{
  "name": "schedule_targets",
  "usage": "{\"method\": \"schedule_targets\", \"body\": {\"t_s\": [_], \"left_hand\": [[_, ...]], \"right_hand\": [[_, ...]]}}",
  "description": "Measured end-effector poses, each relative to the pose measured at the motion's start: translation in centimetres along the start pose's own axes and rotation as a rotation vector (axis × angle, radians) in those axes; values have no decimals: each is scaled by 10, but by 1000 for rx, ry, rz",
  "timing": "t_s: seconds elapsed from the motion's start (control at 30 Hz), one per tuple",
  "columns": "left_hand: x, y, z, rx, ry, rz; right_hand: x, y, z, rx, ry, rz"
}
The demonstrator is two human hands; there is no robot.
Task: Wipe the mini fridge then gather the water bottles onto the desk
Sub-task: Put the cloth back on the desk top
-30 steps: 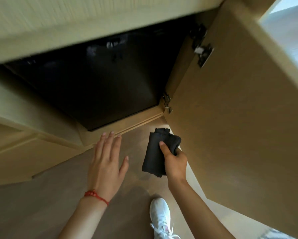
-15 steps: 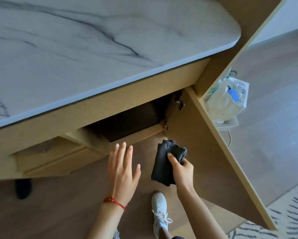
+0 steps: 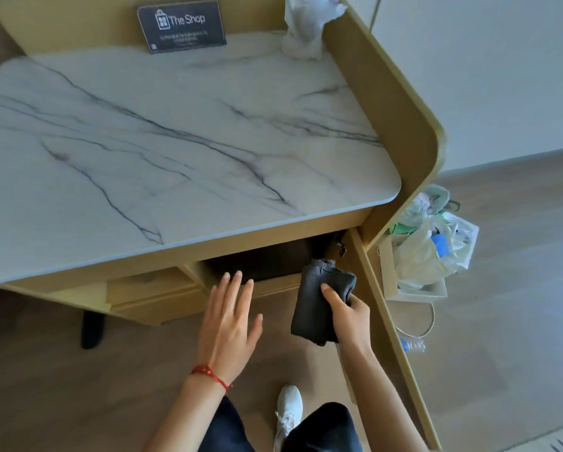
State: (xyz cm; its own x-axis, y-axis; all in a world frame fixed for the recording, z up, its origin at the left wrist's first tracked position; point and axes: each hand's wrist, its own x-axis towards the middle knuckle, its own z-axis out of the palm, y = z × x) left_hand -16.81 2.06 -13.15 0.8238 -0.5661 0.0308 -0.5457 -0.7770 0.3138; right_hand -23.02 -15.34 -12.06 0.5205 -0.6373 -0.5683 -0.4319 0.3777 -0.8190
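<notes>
The black mini fridge (image 3: 267, 261) sits in a cupboard under the marble desk (image 3: 176, 135); only a dark strip of it shows below the desk edge. My right hand (image 3: 348, 313) grips a folded dark grey cloth (image 3: 316, 305) just in front of the cupboard opening. My left hand (image 3: 229, 324) is open with fingers spread, hovering beside the cloth, holding nothing. A clear water bottle with a blue cap (image 3: 412, 344) lies on the floor beyond the open cupboard door (image 3: 391, 337).
A dark "The Shop" sign (image 3: 181, 26) and a crumpled white bag (image 3: 306, 27) stand at the desk's back. A white bin with plastic bags (image 3: 427, 252) sits right of the desk. My white shoe (image 3: 288, 412) is on the wooden floor. Drawers (image 3: 149, 295) are left of the fridge.
My view has risen from inside the cupboard to above the desk, so the marble top now fills the frame. Both hands keep their poses, the cloth still in my right hand.
</notes>
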Motion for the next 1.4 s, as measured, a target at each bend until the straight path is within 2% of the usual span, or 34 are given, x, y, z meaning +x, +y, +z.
{"method": "schedule_targets", "body": {"t_s": [0.33, 0.8, 1.03, 1.17, 1.4], "left_hand": [[41, 13, -58, -7, 155, 26], [178, -48, -100, 18, 70, 215], [222, -56, -95, 19, 12, 233], [248, -54, -86, 7, 30, 221], [267, -46, -73, -3, -12, 138]], "right_hand": [[-4, -85, 6, -43, -74, -119], [61, -171, 75, -12, 106, -122], [104, -193, 83, -125, 145, -120], [132, -210, 84, -168, 147, -130], [173, -223, 80, -474, 92, -202]]}}
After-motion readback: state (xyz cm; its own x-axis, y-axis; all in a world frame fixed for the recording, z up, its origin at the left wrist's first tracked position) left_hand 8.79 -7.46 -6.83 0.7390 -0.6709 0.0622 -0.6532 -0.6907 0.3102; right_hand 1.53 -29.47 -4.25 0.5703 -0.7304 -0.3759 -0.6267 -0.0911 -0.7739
